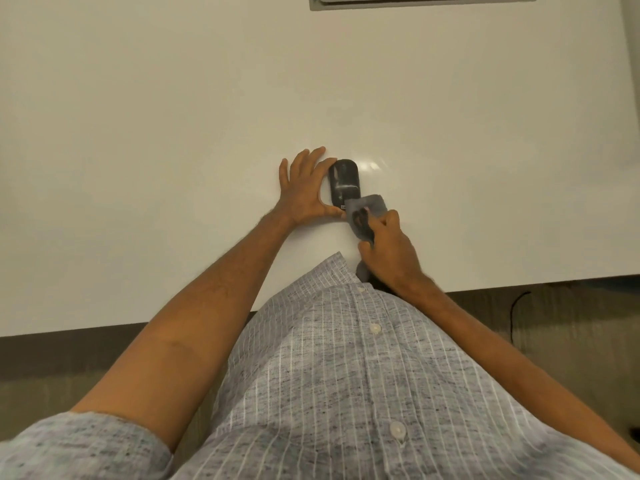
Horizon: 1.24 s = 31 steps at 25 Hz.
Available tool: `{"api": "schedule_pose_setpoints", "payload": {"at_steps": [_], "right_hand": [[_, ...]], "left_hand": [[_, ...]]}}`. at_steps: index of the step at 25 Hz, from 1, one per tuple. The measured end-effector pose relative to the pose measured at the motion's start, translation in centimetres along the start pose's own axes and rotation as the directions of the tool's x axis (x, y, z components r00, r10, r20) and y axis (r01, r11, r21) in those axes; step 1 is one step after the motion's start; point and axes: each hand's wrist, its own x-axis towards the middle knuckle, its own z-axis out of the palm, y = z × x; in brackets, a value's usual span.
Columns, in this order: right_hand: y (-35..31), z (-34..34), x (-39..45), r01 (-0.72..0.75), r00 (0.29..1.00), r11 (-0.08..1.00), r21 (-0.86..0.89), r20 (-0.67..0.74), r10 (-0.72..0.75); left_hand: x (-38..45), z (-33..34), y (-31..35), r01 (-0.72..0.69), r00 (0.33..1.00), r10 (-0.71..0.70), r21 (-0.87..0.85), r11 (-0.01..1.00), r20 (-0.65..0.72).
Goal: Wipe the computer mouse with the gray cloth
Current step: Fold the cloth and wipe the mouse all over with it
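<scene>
A black computer mouse [344,181] lies on the white table [173,133], a little in front of me. My left hand [306,188] braces it from the left: the index finger touches its far end and the thumb its near end, while the other fingers rest spread on the table. My right hand [388,247] is closed on a bunched gray cloth [367,209]. The cloth's front fold touches the near right corner of the mouse. Part of the cloth hangs down below my right palm, near the shirt.
A gray recessed panel [420,1] sits in the table at the far edge. The table's near edge runs just under my forearms, with dark floor and a thin black cable [516,306] beyond it at the right. My striped gray shirt [329,375] fills the lower view.
</scene>
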Motion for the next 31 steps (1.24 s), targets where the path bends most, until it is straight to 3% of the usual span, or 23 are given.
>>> {"api": "schedule_pose_setpoints", "payload": {"at_steps": [9, 13, 17, 21, 24, 26, 28, 30, 31], "right_hand": [[-0.3, -0.8, -1.0, 0.094, 0.979, 0.989, -0.11, 0.193, -0.071], [0.7, -4.2, -0.5, 0.134, 0.955, 0.983, 0.128, 0.246, -0.162], [1.5, -7.2, -0.8, -0.012, 0.986, 0.937, 0.35, 0.159, -0.047], [0.5, -8.9, -0.8, -0.131, 0.991, 0.673, 0.728, 0.068, 0.119], [-1.0, -8.9, -0.1, -0.199, 0.965, 0.324, 0.925, 0.127, 0.231], [-2.2, -8.3, 0.4, -0.281, 0.944, 0.071, 0.957, 0.263, 0.197], [-3.6, -7.2, 0.9, -0.38, 0.916, -0.05, 0.924, 0.383, 0.115], [-4.7, -5.8, 1.5, -0.416, 0.904, 0.006, 0.909, 0.413, 0.108], [-4.9, -5.1, 1.9, -0.391, 0.917, 0.121, 0.913, 0.374, 0.137]], "left_hand": [[-0.1, -0.1, 0.2, 0.003, 0.999, -0.004, 0.016, 1.0, 0.038], [-0.1, -0.2, 0.1, -0.019, 0.999, 0.017, 0.033, 0.999, 0.047], [-0.2, -0.3, 0.1, -0.016, 0.998, 0.014, 0.028, 0.999, 0.064], [-1.0, -1.3, 0.5, 0.012, 0.996, -0.011, -0.01, 1.0, 0.087], [-3.0, -2.3, 1.6, 0.014, 0.995, -0.035, -0.205, 0.979, -0.098], [-4.8, -2.7, 3.4, 0.043, 0.97, -0.142, -0.439, 0.897, -0.196], [-6.3, -3.7, 5.4, 0.115, 0.976, -0.216, -0.757, 0.643, -0.035], [-7.2, -4.1, 6.4, 0.209, 0.972, -0.159, -0.942, 0.261, 0.172], [-7.4, -4.1, 6.4, 0.226, 0.964, -0.175, -0.961, 0.156, 0.198]]}}
